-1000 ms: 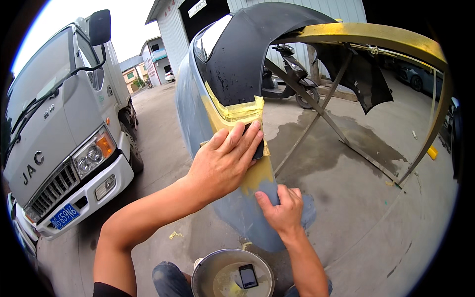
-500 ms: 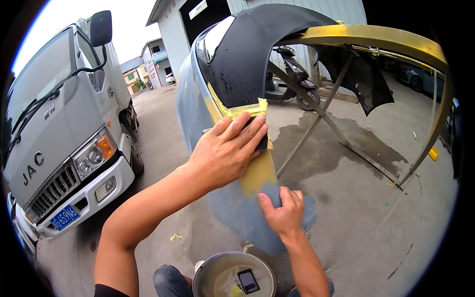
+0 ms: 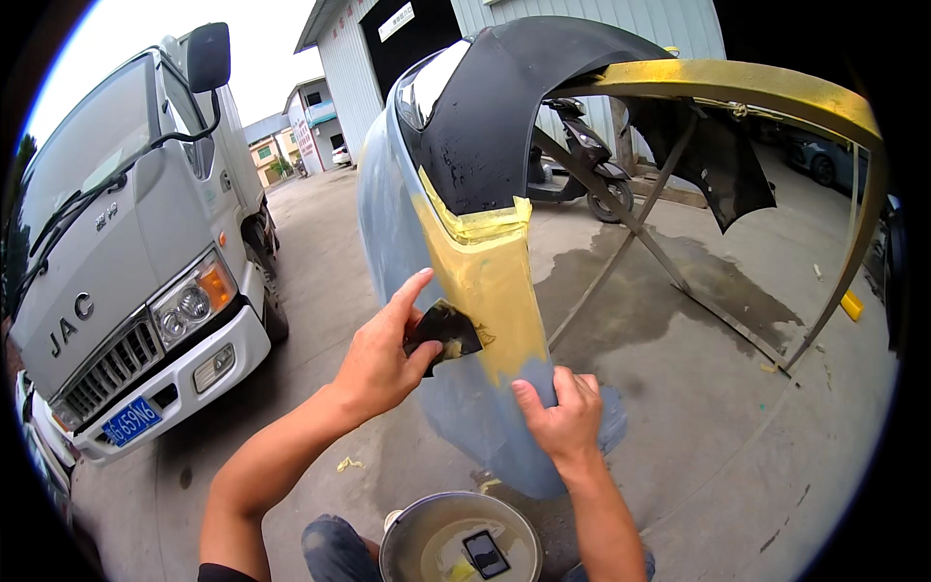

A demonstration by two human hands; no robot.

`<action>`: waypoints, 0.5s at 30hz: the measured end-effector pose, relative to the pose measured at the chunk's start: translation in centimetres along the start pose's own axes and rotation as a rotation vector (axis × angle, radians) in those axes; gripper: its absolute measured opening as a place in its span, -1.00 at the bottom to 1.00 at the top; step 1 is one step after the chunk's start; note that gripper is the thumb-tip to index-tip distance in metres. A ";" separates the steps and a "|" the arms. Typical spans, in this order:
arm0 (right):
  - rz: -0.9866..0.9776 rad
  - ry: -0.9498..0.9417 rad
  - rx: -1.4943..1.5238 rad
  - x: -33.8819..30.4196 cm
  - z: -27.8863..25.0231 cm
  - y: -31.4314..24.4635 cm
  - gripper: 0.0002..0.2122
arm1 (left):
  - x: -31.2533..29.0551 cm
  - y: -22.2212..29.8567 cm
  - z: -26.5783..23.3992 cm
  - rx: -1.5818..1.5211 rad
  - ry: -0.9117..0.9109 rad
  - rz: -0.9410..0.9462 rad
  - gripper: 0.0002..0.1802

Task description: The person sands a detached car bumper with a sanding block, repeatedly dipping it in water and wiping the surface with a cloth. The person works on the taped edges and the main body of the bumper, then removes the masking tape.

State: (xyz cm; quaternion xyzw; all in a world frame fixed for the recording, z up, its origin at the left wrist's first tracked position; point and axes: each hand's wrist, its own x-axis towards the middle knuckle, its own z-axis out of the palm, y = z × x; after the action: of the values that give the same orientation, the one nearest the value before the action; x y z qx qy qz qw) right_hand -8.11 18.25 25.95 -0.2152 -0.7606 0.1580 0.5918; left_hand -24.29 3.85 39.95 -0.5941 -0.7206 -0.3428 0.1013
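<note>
A car bumper (image 3: 485,427) with grey-blue and tan-yellow patches rests on a metal stand. Yellow masking tape (image 3: 485,223) borders its black section (image 3: 480,136). My left hand (image 3: 378,354) pinches a folded sheet of black sandpaper (image 3: 448,330) between thumb and fingers, at the left edge of the tan patch. Wrapped over the bumper's right edge, my right hand (image 3: 565,412) grips it just below the tan area, thumb on the face and fingertips partly hidden. Between my knees, a round bucket (image 3: 393,558) holds cloudy water and a dark rectangular object (image 3: 485,554).
The yellow-topped metal stand (image 3: 737,76) has crossed legs reaching the floor at right. A white truck (image 3: 126,252) stands close on the left. Behind the stand is a black scooter (image 3: 587,160). Wet concrete (image 3: 669,291) and tape scraps (image 3: 349,465) lie around.
My left hand has come down and left from the taped edge, lifting the sandpaper and baring the tan patch. My right hand keeps its grip on the bumper.
</note>
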 end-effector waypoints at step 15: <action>0.014 -0.020 0.030 -0.1 0.1 0.3 -0.63 | -1.5 2.6 -3.5 0.129 -0.010 0.084 -0.45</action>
State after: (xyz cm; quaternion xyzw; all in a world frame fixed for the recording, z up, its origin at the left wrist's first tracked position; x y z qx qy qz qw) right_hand -8.11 18.49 25.72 -0.2100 -0.7624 0.1757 0.5864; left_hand -22.39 0.63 42.68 -0.6178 -0.7160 -0.2884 0.1501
